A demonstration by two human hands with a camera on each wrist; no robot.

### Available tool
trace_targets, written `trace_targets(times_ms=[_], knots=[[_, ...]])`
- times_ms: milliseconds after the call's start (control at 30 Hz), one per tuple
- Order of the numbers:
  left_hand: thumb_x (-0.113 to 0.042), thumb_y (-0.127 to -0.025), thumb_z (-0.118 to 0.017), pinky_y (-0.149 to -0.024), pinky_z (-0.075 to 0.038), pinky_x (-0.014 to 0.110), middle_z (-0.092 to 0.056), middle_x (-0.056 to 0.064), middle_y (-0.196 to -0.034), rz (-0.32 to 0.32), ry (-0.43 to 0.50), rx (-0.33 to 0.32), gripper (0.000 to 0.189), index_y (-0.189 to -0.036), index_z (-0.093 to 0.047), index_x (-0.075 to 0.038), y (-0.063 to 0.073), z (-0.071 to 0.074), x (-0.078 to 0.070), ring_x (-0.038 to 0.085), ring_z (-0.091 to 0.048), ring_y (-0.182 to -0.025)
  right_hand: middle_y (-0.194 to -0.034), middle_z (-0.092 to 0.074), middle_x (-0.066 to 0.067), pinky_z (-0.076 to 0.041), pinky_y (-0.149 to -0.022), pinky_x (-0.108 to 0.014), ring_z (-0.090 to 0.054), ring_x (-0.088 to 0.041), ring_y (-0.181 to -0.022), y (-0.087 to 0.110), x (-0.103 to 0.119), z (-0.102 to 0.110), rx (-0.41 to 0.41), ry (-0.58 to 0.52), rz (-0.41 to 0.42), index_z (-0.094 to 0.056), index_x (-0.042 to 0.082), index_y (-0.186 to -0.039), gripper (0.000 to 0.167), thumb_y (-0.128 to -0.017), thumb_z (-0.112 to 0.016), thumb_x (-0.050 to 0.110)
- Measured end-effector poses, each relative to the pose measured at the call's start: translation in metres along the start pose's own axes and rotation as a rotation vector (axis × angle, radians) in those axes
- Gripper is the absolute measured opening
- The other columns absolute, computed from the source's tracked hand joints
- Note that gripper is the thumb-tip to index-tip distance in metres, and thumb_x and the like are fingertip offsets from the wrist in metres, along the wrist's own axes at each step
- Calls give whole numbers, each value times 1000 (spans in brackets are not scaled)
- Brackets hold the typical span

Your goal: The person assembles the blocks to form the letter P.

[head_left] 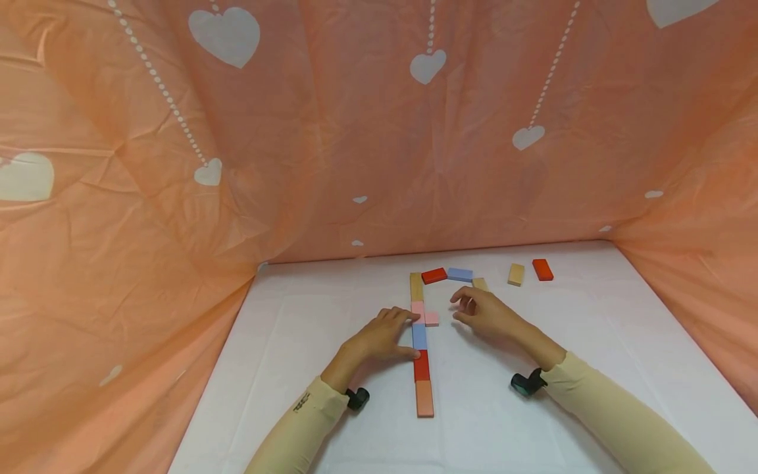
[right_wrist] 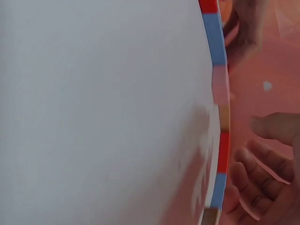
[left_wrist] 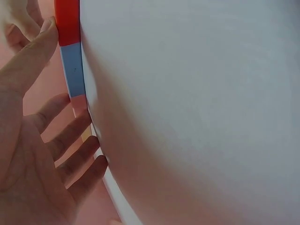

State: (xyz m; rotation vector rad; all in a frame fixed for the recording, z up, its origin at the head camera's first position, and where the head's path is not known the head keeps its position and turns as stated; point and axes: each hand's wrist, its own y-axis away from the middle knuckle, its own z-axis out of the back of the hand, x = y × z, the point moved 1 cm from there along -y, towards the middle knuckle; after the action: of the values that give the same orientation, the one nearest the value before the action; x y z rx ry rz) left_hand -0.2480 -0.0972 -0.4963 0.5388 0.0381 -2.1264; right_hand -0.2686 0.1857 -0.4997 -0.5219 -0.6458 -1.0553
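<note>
Flat coloured blocks form a column on the white table: a wood-coloured block [head_left: 416, 288], a pink block [head_left: 418, 308], a blue block [head_left: 420, 336], a red block [head_left: 422, 368] and an orange block [head_left: 424, 399]. A small pink block [head_left: 432, 319] juts from the column's right side. My left hand [head_left: 381, 336] lies along the left side, fingertips at the pink block and thumb at the red one. To the right, my right hand [head_left: 485, 313] hovers with loosely bent fingers, holding nothing, below another wood-coloured block [head_left: 480, 284] that it partly covers.
From the column's top, a second red block [head_left: 435, 275] and a second blue block [head_left: 460, 274] run rightward. Farther right lie a separate wood-coloured block [head_left: 516, 274] and a separate red block [head_left: 542, 269]. An orange curtain [head_left: 379, 145] with white hearts surrounds the table [head_left: 284, 395].
</note>
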Motion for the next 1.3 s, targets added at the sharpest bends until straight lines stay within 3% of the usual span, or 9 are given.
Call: trace_targets(times_ms=[133,533,733,933,1300], knots=[[-49,-92,-83,-121,-43,49,-49,9,-159,-1,2,-2,82,-160,-48,-18,1,0,0,31,-45,-144,-96,-65,-2,-54,-78,-31,-61,-20,-90,4,-7,15,-68,8,2,-70,3,-120,25,-98,-78,10],[-47,-94,-83,-121,-43,48,-49,9,-158,-9,12,1,81,-160,-48,-17,2,0,1,31,-45,-144,-107,-67,-18,-51,-81,-36,-64,-32,-97,17,-36,55,-303,15,-119,-67,-3,-125,33,-99,-78,14],[-49,-93,-83,-120,-43,48,-50,8,-157,-4,11,-1,81,-160,-48,-18,1,-1,2,30,-45,-143,-106,-69,-23,-49,-79,-25,-65,-36,-98,20,-52,67,-398,6,-149,-65,-9,-124,37,-98,-79,14],[-50,-93,-83,-121,-43,48,-49,8,-158,-1,9,1,82,-160,-48,-18,0,-2,3,30,-44,-145,-108,-69,-27,-51,-78,-32,-67,-41,-101,20,-64,72,-435,10,-220,-63,-12,-126,45,-98,-79,19],[-49,-94,-82,-122,-42,48,-49,8,-159,-7,13,3,81,-160,-48,-18,0,-2,3,30,-44,-145,-112,-68,-33,-53,-86,-43,-67,-46,-106,15,-77,74,-424,4,-328,-58,-17,-128,57,-98,-79,26]])
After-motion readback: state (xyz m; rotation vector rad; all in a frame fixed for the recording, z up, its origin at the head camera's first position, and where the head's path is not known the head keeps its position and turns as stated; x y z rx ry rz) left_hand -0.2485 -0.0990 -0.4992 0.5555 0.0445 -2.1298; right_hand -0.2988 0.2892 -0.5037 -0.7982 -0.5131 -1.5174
